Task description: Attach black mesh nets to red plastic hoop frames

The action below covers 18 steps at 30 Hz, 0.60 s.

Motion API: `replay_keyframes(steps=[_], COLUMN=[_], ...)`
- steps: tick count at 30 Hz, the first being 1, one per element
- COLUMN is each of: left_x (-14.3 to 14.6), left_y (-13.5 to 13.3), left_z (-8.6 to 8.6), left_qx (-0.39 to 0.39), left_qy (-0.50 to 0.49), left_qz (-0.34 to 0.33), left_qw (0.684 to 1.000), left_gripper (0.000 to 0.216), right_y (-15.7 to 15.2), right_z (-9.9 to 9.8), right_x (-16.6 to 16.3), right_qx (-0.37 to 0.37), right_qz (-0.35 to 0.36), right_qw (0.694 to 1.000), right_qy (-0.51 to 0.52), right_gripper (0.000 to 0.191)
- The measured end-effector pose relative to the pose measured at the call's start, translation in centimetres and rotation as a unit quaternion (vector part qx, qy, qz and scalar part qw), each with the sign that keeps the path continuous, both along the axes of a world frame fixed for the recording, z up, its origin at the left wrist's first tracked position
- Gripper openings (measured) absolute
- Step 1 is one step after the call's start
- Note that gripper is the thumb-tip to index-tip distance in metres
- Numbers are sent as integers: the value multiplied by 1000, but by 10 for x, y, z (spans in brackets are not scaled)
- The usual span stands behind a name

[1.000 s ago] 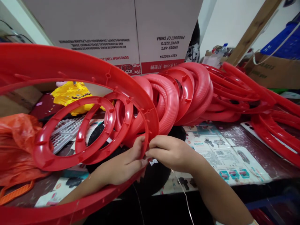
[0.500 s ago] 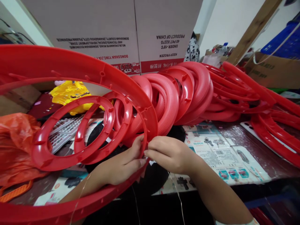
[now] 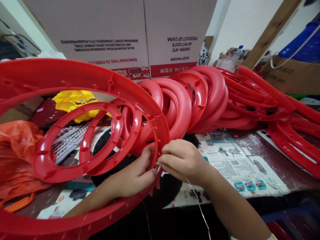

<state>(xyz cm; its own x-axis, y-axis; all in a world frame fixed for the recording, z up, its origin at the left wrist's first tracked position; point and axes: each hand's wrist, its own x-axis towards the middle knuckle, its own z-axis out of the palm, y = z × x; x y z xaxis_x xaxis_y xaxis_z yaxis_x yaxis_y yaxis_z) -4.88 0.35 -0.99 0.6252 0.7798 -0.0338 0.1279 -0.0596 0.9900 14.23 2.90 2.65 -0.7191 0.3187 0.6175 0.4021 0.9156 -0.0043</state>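
Observation:
A large red plastic ring [image 3: 147,96], its channel side ribbed with small tabs, stands tilted across the left of the head view. My left hand [image 3: 140,173] reaches through it and is closed on its near right rim, with thumb and fingers on the inner edge. Against the outside of the same rim, my right hand [image 3: 183,161] pinches with fingertips together. A thin pale wire [image 3: 200,201] trails down from under the right hand. The wire's end at the fingertips is hidden. Two smaller red rings [image 3: 46,166] show through the large ring's opening.
Ribbed pinkish-red rings [image 3: 185,110] lean in a row against a large carton [image 3: 112,26]. More red rings [image 3: 250,90] lie to the right. Printed cardboard [image 3: 225,160] covers the table. An orange bag [image 3: 17,150] and a yellow bag [image 3: 75,101] are at left.
The large ring has tipped slightly, its upper edge now lower in view. Both hands stay at the rim, shifted slightly right. The wire under my right hand has swung right.

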Motion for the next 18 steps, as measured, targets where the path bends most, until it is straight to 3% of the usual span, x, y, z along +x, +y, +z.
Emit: replay_keyframes(steps=[2, 5, 12, 18], left_x=[6, 11, 8, 6], left_y=[-1, -3, -7, -9], left_z=[-3, -4, -4, -5], left_qx=[-54, -69, -112, -89], left_qy=[-66, -130, -94, -100], left_qz=[24, 56, -4, -19], left_qw=[996, 987, 989, 991], left_gripper=[42, 52, 55, 71], right_y=[-1, -2, 0, -1], right_z=[0, 1, 4, 1], right_x=[-1, -1, 4, -1], right_qx=[-5, -46, -125, -187], right_qz=[0, 18, 70, 23], right_qw=[1000, 998, 982, 963], right_qy=[-1, 35, 125, 191], right_gripper=[23, 19, 10, 4])
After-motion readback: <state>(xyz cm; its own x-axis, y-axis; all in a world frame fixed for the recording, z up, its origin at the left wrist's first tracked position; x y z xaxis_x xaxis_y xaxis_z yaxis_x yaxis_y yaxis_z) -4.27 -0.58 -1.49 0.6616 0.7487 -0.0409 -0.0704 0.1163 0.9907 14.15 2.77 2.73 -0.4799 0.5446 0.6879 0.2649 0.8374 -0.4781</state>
